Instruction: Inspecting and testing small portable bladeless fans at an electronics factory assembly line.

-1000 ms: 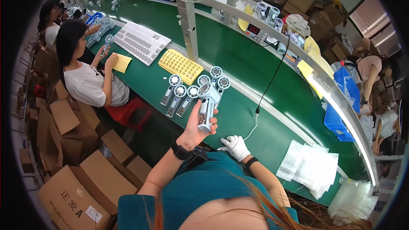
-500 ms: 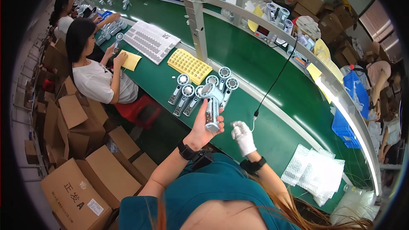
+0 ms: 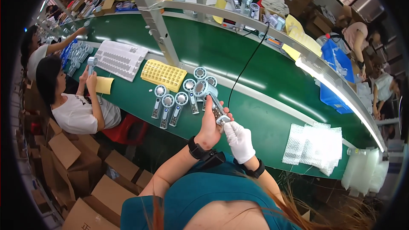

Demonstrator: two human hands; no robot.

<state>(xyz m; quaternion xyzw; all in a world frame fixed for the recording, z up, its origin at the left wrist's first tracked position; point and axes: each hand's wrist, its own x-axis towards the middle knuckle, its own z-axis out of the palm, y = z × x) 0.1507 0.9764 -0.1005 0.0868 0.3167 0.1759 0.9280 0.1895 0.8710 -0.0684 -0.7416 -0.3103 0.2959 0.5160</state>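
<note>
Handheld fan (image 3: 208,98) clasped in bare left hand (image 3: 209,128); gloved right hand (image 3: 239,141) pinching handle base.

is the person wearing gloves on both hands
No, only the right hand has a white glove; the left hand, holding the handheld fan, is bare.

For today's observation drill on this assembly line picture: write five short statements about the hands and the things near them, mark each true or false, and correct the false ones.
1. The left hand holds a handheld fan. True.
2. The right hand is bare. False: it wears a white glove.
3. The belt is red. False: it is green.
4. More fans lie on the belt beside a yellow tray. True.
5. Clear bags lie to the person's left. False: they lie to the right.
</note>
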